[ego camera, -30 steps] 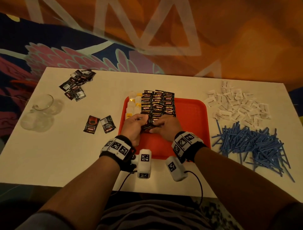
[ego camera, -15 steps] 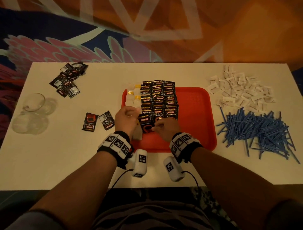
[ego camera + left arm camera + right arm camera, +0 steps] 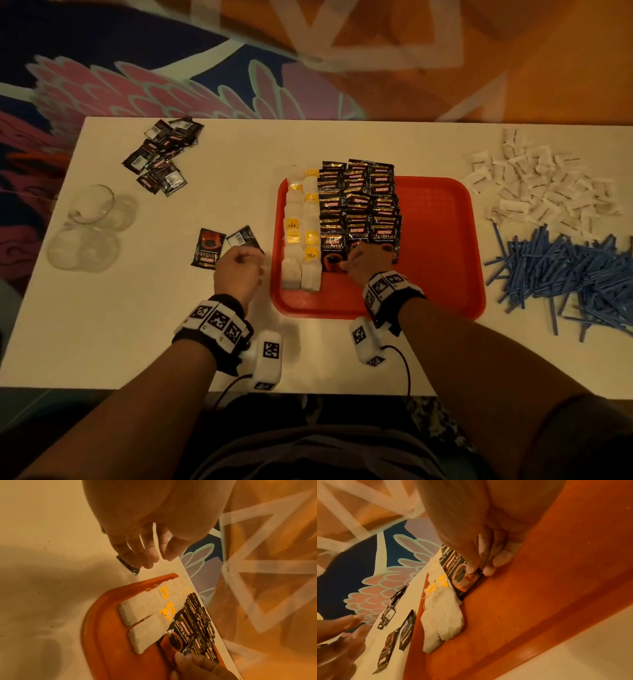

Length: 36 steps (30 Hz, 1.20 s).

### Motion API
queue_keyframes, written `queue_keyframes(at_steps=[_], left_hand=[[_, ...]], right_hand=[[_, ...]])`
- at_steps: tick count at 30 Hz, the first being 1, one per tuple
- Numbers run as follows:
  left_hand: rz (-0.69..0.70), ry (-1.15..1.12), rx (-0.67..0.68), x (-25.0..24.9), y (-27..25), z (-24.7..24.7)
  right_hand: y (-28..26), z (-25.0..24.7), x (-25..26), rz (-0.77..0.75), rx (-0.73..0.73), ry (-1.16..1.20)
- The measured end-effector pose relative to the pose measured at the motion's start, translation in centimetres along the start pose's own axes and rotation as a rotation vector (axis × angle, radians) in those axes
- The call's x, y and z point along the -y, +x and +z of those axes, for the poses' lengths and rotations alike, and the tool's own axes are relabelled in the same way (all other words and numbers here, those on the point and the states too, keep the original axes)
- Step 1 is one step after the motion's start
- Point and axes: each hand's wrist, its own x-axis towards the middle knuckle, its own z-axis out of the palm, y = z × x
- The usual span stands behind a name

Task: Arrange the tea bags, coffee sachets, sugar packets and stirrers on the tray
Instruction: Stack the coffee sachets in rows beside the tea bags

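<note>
Pressing (head view, right hand [image 3: 368, 262]): fingers down on the nearest coffee sachet [image 3: 331, 251] on the red tray [image 3: 442, 246], thumb at its near edge.
Head view, left hand [image 3: 238, 270]: over the table [image 3: 102, 325] just left of the tray's left edge, fingers loosely bent toward two loose sachets [image 3: 224, 246]; holding nothing.
Head view, tray contents: two columns of tea bags [image 3: 301, 236] along the left edge, three overlapping columns of coffee sachets beside them.
Head view, table: sachet pile [image 3: 164, 154] at far left corner, glass cups [image 3: 85, 226] near left edge, sugar packets [image 3: 544, 185] at far right, blue stirrers [image 3: 575, 277] nearer on the right.
Left wrist view: fingers [image 3: 145, 550] relaxed and parted, above one loose sachet's edge [image 3: 127, 565]; tea bags [image 3: 147, 615] on the tray [image 3: 102, 635].
Right wrist view: thumb and fingertips [image 3: 501, 557] pinching the near corner of the sachet [image 3: 462, 577] flat on the tray [image 3: 539, 601]; tea bags [image 3: 443, 618] just beside.
</note>
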Motion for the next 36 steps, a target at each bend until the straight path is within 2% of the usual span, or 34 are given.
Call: queue_keyframes(at_steps=[8,13,16,18,22,24,26,30,34,36], left_hand=[[-0.003,0.007,0.003,0.6,0.5,-0.1],[0.066,0.158,-0.018,1.1,1.1,-0.4],[0.199,0.372,-0.025,1.4,1.6,-1.3],[0.284,0.583,0.016,1.8,2.3,-2.3],[0.287,1.131,0.206,2.2,3.3,-3.9],[0.283,1.254,0.283,2.3,4.0,-4.3],[0.288,1.289,0.316,2.3,4.8,-4.6],[0.322,1.294,0.301,0.9,7.2,-5.2],[0.488,1.128,0.128,-0.9,11.7,-6.7],[0.485,1.094,0.071,-2.3,14.7,-7.6]], right_hand=[[0.1,0.3,-0.3,0.004,-0.037,-0.001],[0.2,0.3,-0.6,0.026,-0.042,-0.003],[0.0,0.0,-0.6,0.039,-0.062,-0.02],[-0.1,-0.1,-0.6,0.04,-0.061,-0.042],[-0.4,-0.1,-0.2,0.017,-0.083,-0.049],[-0.8,0.0,0.6,0.003,-0.084,-0.029],[-1.3,0.3,1.8,-0.045,-0.074,-0.041],[-1.9,1.1,4.6,-0.144,-0.031,-0.044],[-2.0,2.7,7.6,-0.193,0.039,-0.064],[-1.9,3.5,8.9,-0.218,0.05,-0.098]])
